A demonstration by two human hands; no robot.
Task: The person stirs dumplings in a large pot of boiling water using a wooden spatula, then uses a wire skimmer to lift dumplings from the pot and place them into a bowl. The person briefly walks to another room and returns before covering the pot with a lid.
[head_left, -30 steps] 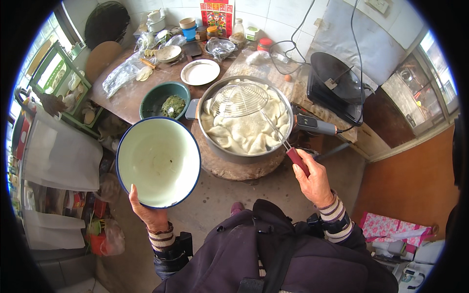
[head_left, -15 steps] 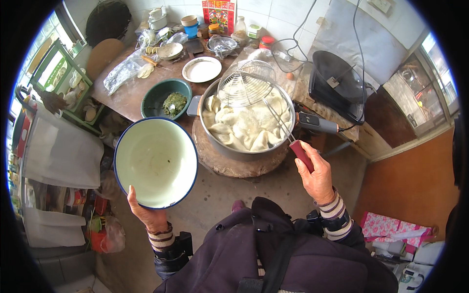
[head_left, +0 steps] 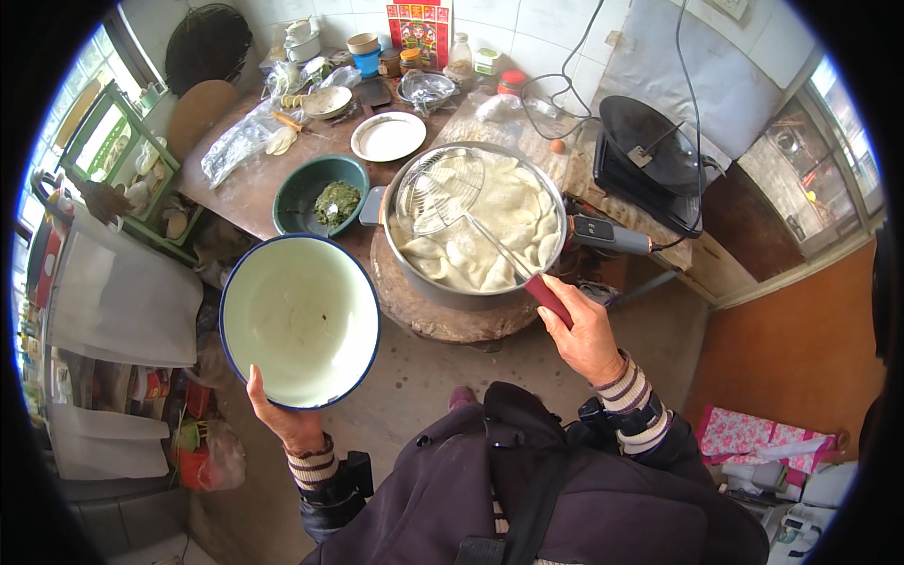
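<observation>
My left hand (head_left: 282, 419) holds a large white enamel bowl (head_left: 299, 320) with a blue rim by its near edge; the bowl is empty. My right hand (head_left: 582, 330) grips the red handle of a wire skimmer (head_left: 438, 191), whose round mesh hangs over the left part of a wide metal pot (head_left: 476, 221). The pot is full of pale dumplings in water and rests on a round wooden block (head_left: 452, 315). The bowl is held just to the left of the pot, below its rim.
A green bowl (head_left: 320, 193) with green filling sits left of the pot. A white plate (head_left: 388, 137), jars and bags lie on the wooden table (head_left: 231, 188) behind. A black cooker (head_left: 650, 155) with cables stands at the right. White bags (head_left: 118, 301) hang at the left.
The skimmer's mesh has swung from the pot's middle to its upper left side and lifted. The bowl has stayed at the left of the pot.
</observation>
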